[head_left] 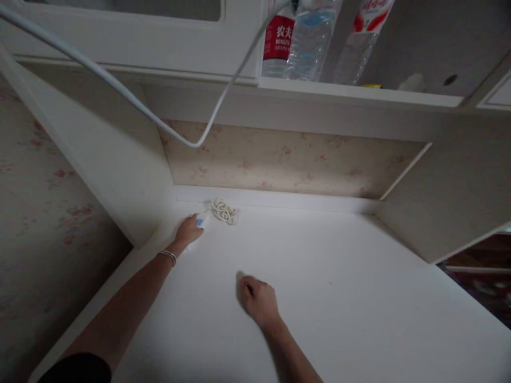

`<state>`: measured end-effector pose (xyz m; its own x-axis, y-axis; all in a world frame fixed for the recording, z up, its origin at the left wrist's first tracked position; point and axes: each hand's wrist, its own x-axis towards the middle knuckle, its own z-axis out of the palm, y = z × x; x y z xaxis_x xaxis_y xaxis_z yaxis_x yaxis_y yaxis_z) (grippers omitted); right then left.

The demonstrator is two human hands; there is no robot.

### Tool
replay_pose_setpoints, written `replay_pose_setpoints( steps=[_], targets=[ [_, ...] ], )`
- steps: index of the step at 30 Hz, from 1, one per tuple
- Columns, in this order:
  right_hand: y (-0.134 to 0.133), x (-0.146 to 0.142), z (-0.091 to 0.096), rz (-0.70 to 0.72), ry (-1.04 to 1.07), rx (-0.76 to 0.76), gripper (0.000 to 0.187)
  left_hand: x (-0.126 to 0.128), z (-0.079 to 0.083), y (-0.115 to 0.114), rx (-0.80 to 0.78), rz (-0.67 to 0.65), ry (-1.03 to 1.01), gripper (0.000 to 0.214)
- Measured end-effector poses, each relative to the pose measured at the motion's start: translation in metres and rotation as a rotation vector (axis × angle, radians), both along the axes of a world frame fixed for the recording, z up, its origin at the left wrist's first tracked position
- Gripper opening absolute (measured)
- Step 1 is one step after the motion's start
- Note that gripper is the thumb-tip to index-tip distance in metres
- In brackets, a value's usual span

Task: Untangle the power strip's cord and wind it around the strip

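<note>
White surface (pixel 339 260), smooth, with a raised strip along its back edge.

Item: slim white object with a blue marking (pixel 200 220), lying near the back left corner of the surface, partly hidden beneath the left hand (pixel 189 231). That hand is closed over it, fingers and thumb at its sides; a pale double bracelet (pixel 169 256) circles the wrist, and a black sleeve (pixel 77 368) covers the upper arm.

Item: tangled bundle of thin cream cord (pixel 224 210), just beside the white object, close to the back edge.

Right hand (pixel 260 301): curled into a loose fist above or on the surface, well in from its edges; whether it touches cannot be told.

Overhead: white shelf (pixel 359 93) bearing, at its left end, a red-labelled clear plastic bottle (pixel 278 40), a clear plastic bottle with a blue patch (pixel 309 48) and a clear plastic bottle with a red-and-white label (pixel 361 40). A thick white cable (pixel 195 143) loops down in front.
</note>
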<state>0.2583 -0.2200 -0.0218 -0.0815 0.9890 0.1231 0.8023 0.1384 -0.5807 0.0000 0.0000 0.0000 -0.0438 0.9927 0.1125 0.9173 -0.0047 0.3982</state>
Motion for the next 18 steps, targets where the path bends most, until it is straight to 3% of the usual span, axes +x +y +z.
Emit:
replay_pose_setpoints(
  steps=[8, 13, 18],
  targets=[
    [-0.001, 0.003, -0.007, -0.020, 0.195, -0.015, 0.028, -0.023, -0.006, -0.056, -0.020, -0.139, -0.041, 0.069],
    [0.002, 0.007, -0.011, -0.083, 0.510, -0.056, 0.034, -0.033, -0.006, -0.106, -0.034, -0.343, -0.136, 0.071],
    [0.010, 0.016, -0.013, -0.193, 0.888, -0.113, 0.044, -0.048, 0.006, -0.147, -0.107, -0.545, -0.221, 0.073]
  ],
)
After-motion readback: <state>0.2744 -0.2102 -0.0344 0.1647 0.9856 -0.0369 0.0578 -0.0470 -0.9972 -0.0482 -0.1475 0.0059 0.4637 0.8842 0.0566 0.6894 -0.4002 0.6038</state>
